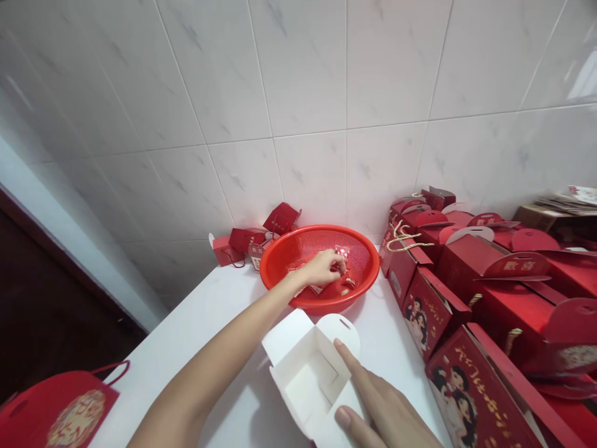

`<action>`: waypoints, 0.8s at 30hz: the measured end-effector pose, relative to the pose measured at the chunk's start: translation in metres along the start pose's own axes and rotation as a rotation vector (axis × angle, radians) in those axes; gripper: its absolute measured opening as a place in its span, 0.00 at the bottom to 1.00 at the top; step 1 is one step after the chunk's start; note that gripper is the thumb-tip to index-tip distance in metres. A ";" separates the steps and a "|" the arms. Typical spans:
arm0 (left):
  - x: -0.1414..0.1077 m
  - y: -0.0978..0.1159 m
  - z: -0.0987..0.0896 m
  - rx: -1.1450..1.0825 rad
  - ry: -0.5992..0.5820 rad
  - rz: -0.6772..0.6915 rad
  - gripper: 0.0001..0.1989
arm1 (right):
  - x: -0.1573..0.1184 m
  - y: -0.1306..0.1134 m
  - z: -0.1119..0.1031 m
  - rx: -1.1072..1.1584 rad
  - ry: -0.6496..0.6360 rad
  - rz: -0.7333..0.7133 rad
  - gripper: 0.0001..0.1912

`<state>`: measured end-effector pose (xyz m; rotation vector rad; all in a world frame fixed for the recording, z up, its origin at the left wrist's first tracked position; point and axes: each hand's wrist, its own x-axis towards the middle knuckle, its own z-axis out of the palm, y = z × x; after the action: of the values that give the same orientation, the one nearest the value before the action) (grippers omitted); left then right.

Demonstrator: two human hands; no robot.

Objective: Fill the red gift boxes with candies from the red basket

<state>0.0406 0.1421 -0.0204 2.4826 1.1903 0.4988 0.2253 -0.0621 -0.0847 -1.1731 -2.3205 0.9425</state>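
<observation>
My left hand reaches into a red plastic colander, fingers curled together over small red-wrapped packets that look like sweets. Whatever those fingers pinch, if anything, is hidden. At the near side, my right hand grips the right side of a cardboard gift box, thumb and fingers on its flap and wall. The box is white inside, its top flaps stand apart, and nothing shows in it. It is tilted in front of the colander.
Rows of red gift boxes with rope handles crowd the right side. Several small red boxes sit behind the colander at left. A red bag or box is at the lower left edge of the white table. A tiled wall rises behind.
</observation>
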 end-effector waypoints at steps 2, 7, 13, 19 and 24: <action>0.002 -0.005 -0.002 -0.060 0.112 -0.047 0.07 | 0.000 0.001 0.000 0.000 0.004 -0.008 0.38; 0.001 -0.018 0.002 -0.182 0.235 -0.126 0.05 | 0.001 0.003 0.001 -0.017 0.011 -0.019 0.37; -0.004 -0.020 0.001 -0.269 0.254 -0.152 0.14 | -0.001 0.001 0.000 -0.025 -0.002 0.015 0.38; -0.008 -0.020 0.003 -0.314 0.239 -0.168 0.17 | -0.001 -0.001 0.001 -0.026 0.011 0.019 0.37; -0.010 -0.023 0.004 -0.345 0.233 -0.177 0.20 | -0.001 0.000 0.002 -0.025 0.006 0.029 0.37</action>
<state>0.0214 0.1468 -0.0358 2.0491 1.2717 0.8809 0.2245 -0.0633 -0.0864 -1.2211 -2.3229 0.9213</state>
